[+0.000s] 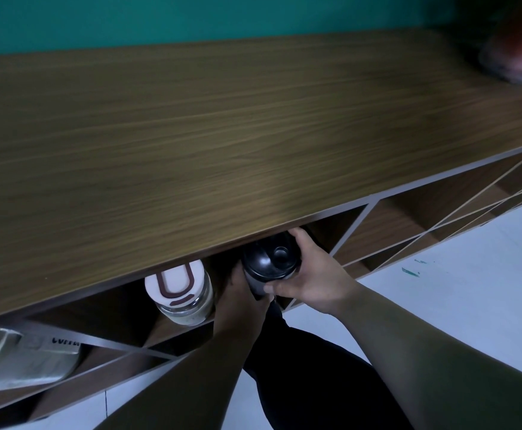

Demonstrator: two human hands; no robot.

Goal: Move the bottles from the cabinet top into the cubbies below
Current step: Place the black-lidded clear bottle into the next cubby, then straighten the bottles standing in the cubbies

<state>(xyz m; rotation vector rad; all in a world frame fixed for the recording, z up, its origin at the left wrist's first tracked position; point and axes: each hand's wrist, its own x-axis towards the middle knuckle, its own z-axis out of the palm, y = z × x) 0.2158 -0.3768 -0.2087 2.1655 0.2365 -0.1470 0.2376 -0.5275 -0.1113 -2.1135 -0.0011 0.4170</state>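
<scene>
A black-lidded bottle (269, 262) sits at the mouth of a cubby just under the wooden cabinet top (222, 125). My right hand (312, 274) wraps around its right side, thumb near the lid. My left hand (241, 296) holds it from below and the left. In the cubby to the left stands a clear jar with a white lid (180, 290), its top half hidden by the cabinet edge. A reddish bottle (517, 51) stands blurred at the far right of the cabinet top.
A silver pouch with dark lettering (27, 358) lies in a lower-left cubby. Diagonal grey dividers (352, 231) form cubbies to the right. White tiled floor (439, 290) lies at the right, with small green marks. A teal wall backs the cabinet.
</scene>
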